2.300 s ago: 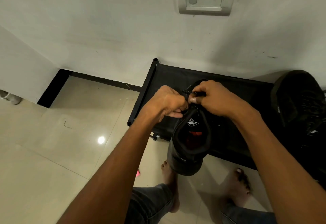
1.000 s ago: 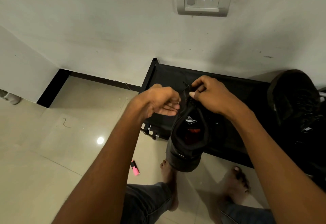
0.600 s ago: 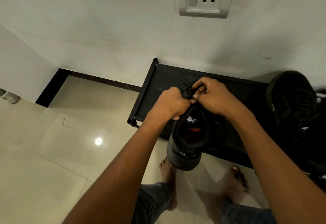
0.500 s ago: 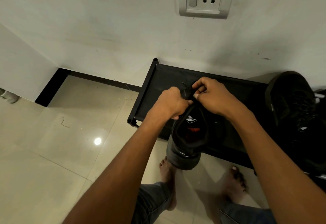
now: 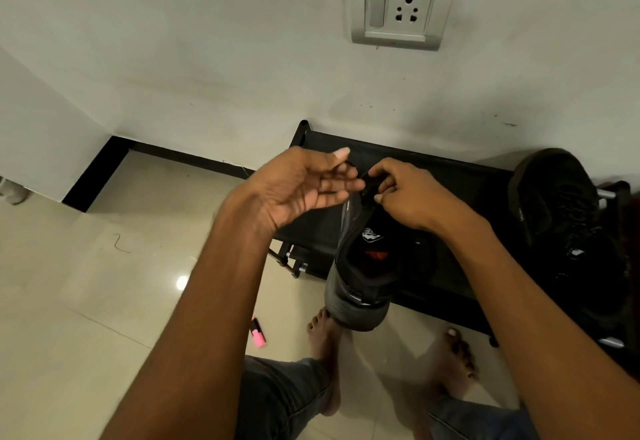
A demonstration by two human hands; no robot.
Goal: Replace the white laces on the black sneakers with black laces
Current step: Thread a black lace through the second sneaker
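Left hand lifted off, fingers spread | right hand pinches lace | sneaker black

Your right hand sits right over the top eyelets of the black sneaker, so you can't see how the black lace runs through them, only a little dark bit poking out between your fingertips. Whether your left hand has any lace in it is too dim to tell. The sneaker's toe end is lost behind both hands against the black rack. The second sneaker on the right is just a dark lump; its laces blend in, so their colour is anyone's guess. Your forearms and jeans run off the bottom edge.
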